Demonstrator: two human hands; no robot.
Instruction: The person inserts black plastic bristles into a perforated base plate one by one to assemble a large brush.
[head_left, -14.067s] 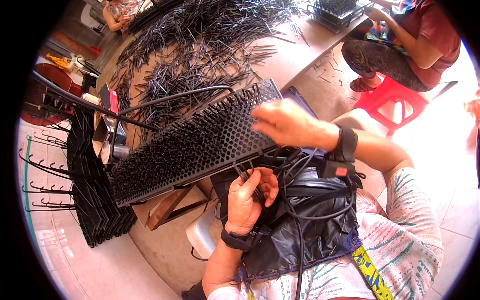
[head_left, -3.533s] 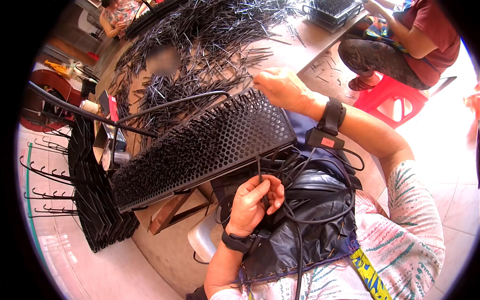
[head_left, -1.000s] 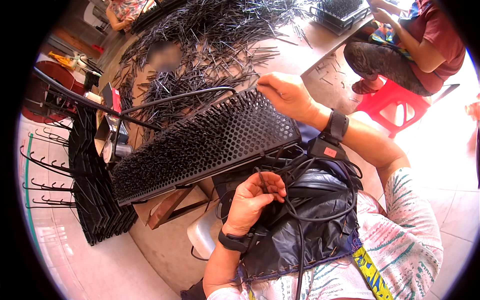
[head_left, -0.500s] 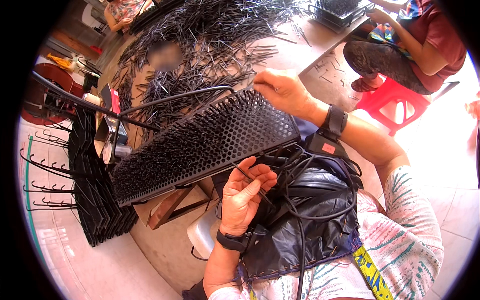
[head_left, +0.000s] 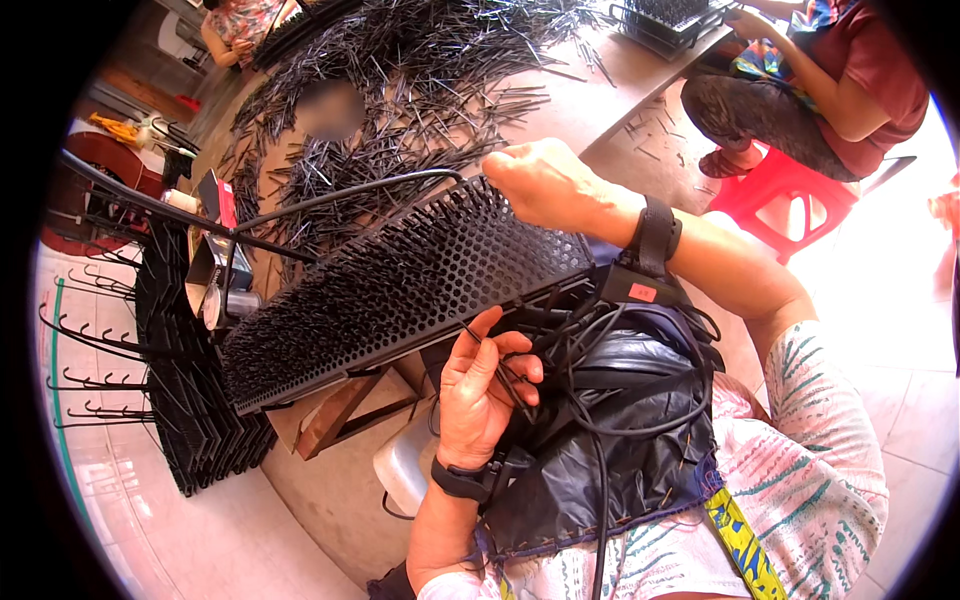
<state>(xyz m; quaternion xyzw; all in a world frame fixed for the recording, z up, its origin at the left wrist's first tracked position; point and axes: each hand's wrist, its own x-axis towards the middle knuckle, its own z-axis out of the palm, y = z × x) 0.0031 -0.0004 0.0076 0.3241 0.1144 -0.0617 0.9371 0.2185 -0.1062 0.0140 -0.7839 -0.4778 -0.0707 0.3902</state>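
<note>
A long black perforated panel (head_left: 495, 265) lies tilted across the table's near edge. Rows of thin black sticks (head_left: 330, 290) stand in its left and far holes; the right, near part shows bare holes. At the panel's far right edge my right hand (head_left: 548, 187) is closed with fingertips pinched together, and whatever they grip is hidden. My left hand (head_left: 478, 388), palm up by the panel's near edge, is curled around a few loose black sticks (head_left: 518, 393). One stick pokes out between its thumb and index finger.
Loose black sticks (head_left: 420, 75) cover much of the table (head_left: 560, 115). A stack of black racks with hooks (head_left: 180, 370) stands at left. Black cables (head_left: 600, 415) cross my lap. At upper right a person (head_left: 850, 100) sits on a red stool (head_left: 790, 200) beside another panel.
My right hand has shifted left along the panel's far edge and turned, its fingers now pointing at the stick rows. My left hand has lowered its thumb and fingers slightly around the sticks.
</note>
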